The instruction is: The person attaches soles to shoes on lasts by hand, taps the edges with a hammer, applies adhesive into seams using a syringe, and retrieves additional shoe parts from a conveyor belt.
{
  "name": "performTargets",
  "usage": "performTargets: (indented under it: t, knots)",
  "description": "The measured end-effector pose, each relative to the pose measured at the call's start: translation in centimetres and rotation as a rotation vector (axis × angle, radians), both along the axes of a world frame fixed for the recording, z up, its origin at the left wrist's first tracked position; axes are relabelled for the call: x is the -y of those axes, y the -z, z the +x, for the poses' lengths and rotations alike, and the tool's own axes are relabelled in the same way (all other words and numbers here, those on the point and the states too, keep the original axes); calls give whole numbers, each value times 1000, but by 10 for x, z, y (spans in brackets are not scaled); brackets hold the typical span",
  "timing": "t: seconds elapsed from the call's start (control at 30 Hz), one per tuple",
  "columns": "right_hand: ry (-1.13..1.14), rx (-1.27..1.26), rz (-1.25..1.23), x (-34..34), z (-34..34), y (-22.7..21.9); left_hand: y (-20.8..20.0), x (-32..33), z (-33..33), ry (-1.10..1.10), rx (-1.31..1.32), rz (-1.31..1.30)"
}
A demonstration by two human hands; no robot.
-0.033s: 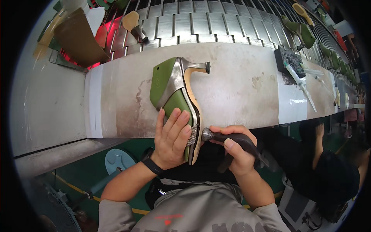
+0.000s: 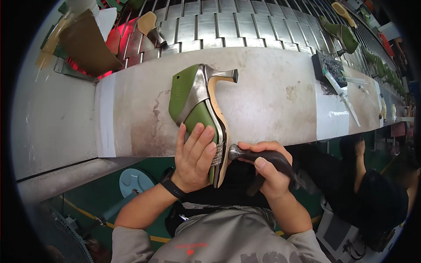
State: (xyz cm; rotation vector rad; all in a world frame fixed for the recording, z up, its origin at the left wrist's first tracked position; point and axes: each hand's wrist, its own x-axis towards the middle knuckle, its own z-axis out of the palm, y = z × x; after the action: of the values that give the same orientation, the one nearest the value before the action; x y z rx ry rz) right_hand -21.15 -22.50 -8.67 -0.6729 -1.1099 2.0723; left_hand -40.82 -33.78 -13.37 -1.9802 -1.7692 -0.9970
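Note:
A silver high-heeled sandal (image 2: 201, 91) on a green shoe last (image 2: 182, 90) lies on its side at the near edge of the bench, heel pointing away and to the right. Its tan sole faces right, and a sparkling band crosses the toe end. My left hand (image 2: 195, 155) holds the sandal and last from the left, fingers laid along the green side. In my right hand (image 2: 274, 168) are dark-handled lasting pincers (image 2: 263, 157), gripped with the thumb on top. Their rounded metal head rests against the sole near the toe.
Beyond the bench (image 2: 267, 87) runs a slatted metal conveyor (image 2: 215, 26), carrying a tan sole with a heel (image 2: 151, 28) and more green lasts (image 2: 344, 37). Syringes (image 2: 344, 98) lie by a dark block (image 2: 326, 68) at right. A brown curved sheet (image 2: 90, 46) stands at far left; another person (image 2: 372, 188) sits at right.

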Motion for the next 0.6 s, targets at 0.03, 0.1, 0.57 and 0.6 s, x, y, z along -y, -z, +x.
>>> performTargets:
  t: [0.03,0.1,0.57,0.6]
  knots:
    - [2,5,-8,-1,0,1,1,1,1,2,5,-8]
    - [-30,-23,72,-6,0,2,1,3,1,-2,-24,-11]
    - [-489,145,809,-81,-39,-67,9,5,6,-53,150,65]
    - [-507,164,929,-77,-39,-70,7,7,7,-45,170,46]
